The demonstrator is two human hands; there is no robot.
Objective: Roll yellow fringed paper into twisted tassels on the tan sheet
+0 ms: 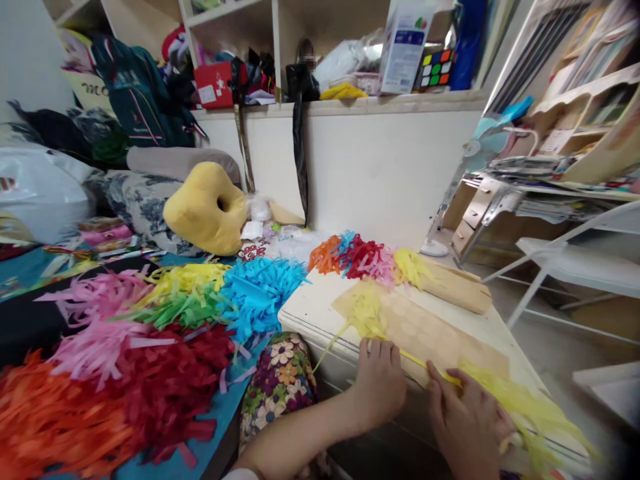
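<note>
A length of yellow tissue paper (414,359) runs between my two hands, twisted narrow in the middle and cut into fringe at both ends. My left hand (381,377) is closed on it, with loose yellow strips (367,312) spreading out beyond the knuckles. Fingers of my right hand (465,407) pinch the other side, next to a larger yellow fringe (530,400) that lies over the table's near right edge. Under both hands is the white tabletop (315,303), with a flat brown paper sheet (445,333) on it.
Orange, blue, red, pink and yellow tassels (367,259) line the table's back edge beside a folded brown paper piece (457,283). Piles of cut paper, including red (170,387) and blue (265,293), lie at left. A yellow cushion (205,207) sits behind; a white chair (590,247) stands right.
</note>
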